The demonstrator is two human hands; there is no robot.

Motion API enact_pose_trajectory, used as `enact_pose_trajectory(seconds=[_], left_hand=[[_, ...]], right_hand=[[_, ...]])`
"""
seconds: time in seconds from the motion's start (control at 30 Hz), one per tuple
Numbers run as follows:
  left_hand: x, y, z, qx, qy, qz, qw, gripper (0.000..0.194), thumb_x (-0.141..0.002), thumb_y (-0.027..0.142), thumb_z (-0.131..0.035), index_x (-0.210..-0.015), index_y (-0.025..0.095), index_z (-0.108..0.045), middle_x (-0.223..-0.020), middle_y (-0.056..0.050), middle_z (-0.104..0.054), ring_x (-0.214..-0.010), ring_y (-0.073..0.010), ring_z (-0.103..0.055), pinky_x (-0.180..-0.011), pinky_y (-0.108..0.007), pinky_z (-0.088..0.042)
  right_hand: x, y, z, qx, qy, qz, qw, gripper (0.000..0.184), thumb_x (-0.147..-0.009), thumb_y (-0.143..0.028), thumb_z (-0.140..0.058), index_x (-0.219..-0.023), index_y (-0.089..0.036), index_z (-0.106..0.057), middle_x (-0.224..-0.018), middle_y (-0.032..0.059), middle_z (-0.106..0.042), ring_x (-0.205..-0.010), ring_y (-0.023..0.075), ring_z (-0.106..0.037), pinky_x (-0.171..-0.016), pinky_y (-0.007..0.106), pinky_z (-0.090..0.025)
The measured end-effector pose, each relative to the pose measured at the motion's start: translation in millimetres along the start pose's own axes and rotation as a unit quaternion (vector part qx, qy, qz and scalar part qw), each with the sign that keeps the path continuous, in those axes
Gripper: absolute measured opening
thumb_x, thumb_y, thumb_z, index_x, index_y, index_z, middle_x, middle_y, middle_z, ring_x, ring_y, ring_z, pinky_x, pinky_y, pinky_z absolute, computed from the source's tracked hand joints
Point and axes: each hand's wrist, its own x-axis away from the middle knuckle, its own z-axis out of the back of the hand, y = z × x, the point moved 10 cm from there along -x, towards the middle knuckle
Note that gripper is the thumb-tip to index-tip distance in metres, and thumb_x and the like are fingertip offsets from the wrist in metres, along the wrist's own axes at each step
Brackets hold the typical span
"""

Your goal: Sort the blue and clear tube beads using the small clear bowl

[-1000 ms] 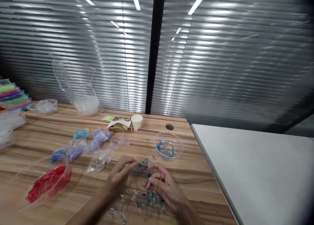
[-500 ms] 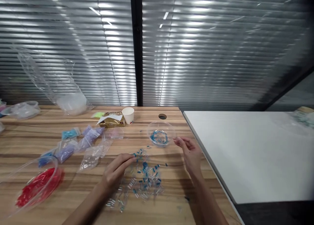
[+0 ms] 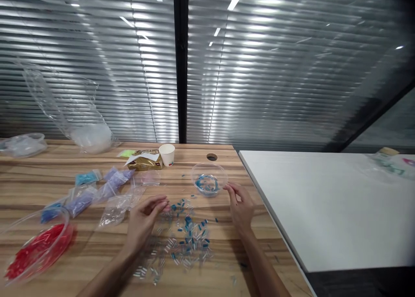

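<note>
My left hand is over the left edge of a loose spread of small tube beads, blue and clear. Its thumb and fingers are pinched together; anything between them is too small to name. At the right side of a clear round bowl my right hand has its thumb and fingertips pressed together by the rim. Whether they touch the rim or pinch something small, I cannot tell. Blue beads lie in the bottom of that bowl.
On the left stands a clear tub with red pieces. Behind it lie purple bags, blue packets and clear bags. A paper cup and gold pack stand farther back. A white table adjoins on the right.
My left hand has lifted and turned, drawing its pinched fingertips left, away from the beads. My right hand stays by the bowl's rim. The whole view has shifted slightly.
</note>
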Motion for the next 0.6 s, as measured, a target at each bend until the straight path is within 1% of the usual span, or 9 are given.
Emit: enact_pose_trajectory(seconds=[0.03,0.1,0.17,0.23,0.33,0.43,0.5,0.53,0.6], left_hand=[[-2,-11,-0.1,0.041,0.0,0.061,0.997,0.032,-0.063,0.037,-0.079,-0.085,0.014,-0.069,-0.08,-0.007,-0.072,-0.074,-0.0213,-0.069,-0.073,-0.031,-0.057],[-3,-25,-3.7,0.11,-0.013,0.145,0.983,0.042,-0.053,0.035,-0.085,-0.085,0.012,-0.068,-0.084,-0.009,-0.072,-0.082,-0.0229,-0.069,-0.08,-0.033,-0.055],[-2,-33,-9.4,0.161,-0.034,0.198,0.966,0.045,-0.049,0.027,-0.087,-0.086,0.012,-0.068,-0.087,-0.009,-0.072,-0.087,-0.0224,-0.068,-0.083,-0.031,-0.054],[3,-37,-16.9,0.198,-0.058,0.234,0.95,0.043,-0.05,0.018,-0.087,-0.088,0.013,-0.068,-0.09,-0.008,-0.071,-0.089,-0.0207,-0.067,-0.084,-0.029,-0.054],[15,-39,-33.1,0.236,-0.104,0.276,0.926,0.042,-0.05,0.013,-0.086,-0.089,0.014,-0.069,-0.088,-0.007,-0.072,-0.085,-0.0171,-0.067,-0.08,-0.023,-0.054],[26,-43,-47.4,0.253,-0.139,0.3,0.909,0.043,-0.047,0.016,-0.089,-0.086,0.014,-0.071,-0.085,-0.006,-0.072,-0.077,-0.0143,-0.068,-0.074,-0.019,-0.054],[30,-47,-52.2,0.253,-0.148,0.303,0.907,0.043,-0.045,0.02,-0.09,-0.084,0.013,-0.072,-0.085,-0.007,-0.072,-0.073,-0.0131,-0.068,-0.071,-0.018,-0.054],[30,-48,-53.4,0.25,-0.151,0.301,0.908,0.042,-0.046,0.021,-0.09,-0.084,0.013,-0.072,-0.085,-0.007,-0.072,-0.071,-0.0129,-0.068,-0.07,-0.019,-0.054],[28,-51,-53.7,0.238,-0.157,0.292,0.913,0.04,-0.05,0.024,-0.088,-0.085,0.013,-0.072,-0.086,-0.008,-0.072,-0.07,-0.0136,-0.067,-0.07,-0.021,-0.055]], right_hand=[[0,0,-5,-0.003,-0.014,-0.003,1.0,0.015,-0.083,-0.031,-0.059,-0.081,-0.022,-0.071,-0.088,0.0059,-0.07,-0.088,0.0215,-0.063,-0.084,0.036,-0.045],[2,4,-13,-0.014,-0.037,-0.018,0.999,0.017,-0.084,-0.031,-0.057,-0.085,-0.022,-0.071,-0.093,0.0063,-0.07,-0.094,0.0222,-0.062,-0.09,0.038,-0.043],[3,10,-19,-0.031,-0.051,-0.042,0.997,0.019,-0.086,-0.032,-0.054,-0.088,-0.022,-0.071,-0.097,0.0067,-0.07,-0.1,0.0225,-0.061,-0.094,0.039,-0.041],[3,16,-23,-0.057,-0.057,-0.069,0.994,0.021,-0.087,-0.033,-0.053,-0.087,-0.02,-0.07,-0.096,0.0073,-0.071,-0.105,0.023,-0.059,-0.096,0.04,-0.039],[6,25,-26,-0.108,-0.055,-0.125,0.985,0.023,-0.085,-0.037,-0.055,-0.087,-0.017,-0.068,-0.088,0.0086,-0.072,-0.11,0.024,-0.057,-0.098,0.041,-0.037],[9,35,-29,-0.162,-0.044,-0.191,0.967,0.028,-0.082,-0.042,-0.057,-0.089,-0.016,-0.065,-0.086,0.0097,-0.072,-0.099,0.0242,-0.062,-0.096,0.041,-0.039],[11,40,-31,-0.191,-0.036,-0.225,0.955,0.031,-0.08,-0.045,-0.059,-0.087,-0.015,-0.065,-0.083,0.0099,-0.073,-0.089,0.0235,-0.065,-0.093,0.041,-0.04],[12,43,-31,-0.201,-0.031,-0.238,0.95,0.032,-0.079,-0.046,-0.059,-0.085,-0.015,-0.065,-0.081,0.0099,-0.073,-0.087,0.0233,-0.066,-0.093,0.041,-0.04],[13,46,-29,-0.214,-0.013,-0.255,0.943,0.033,-0.078,-0.047,-0.06,-0.08,-0.014,-0.065,-0.077,0.0096,-0.072,-0.09,0.0237,-0.065,-0.093,0.04,-0.04]])
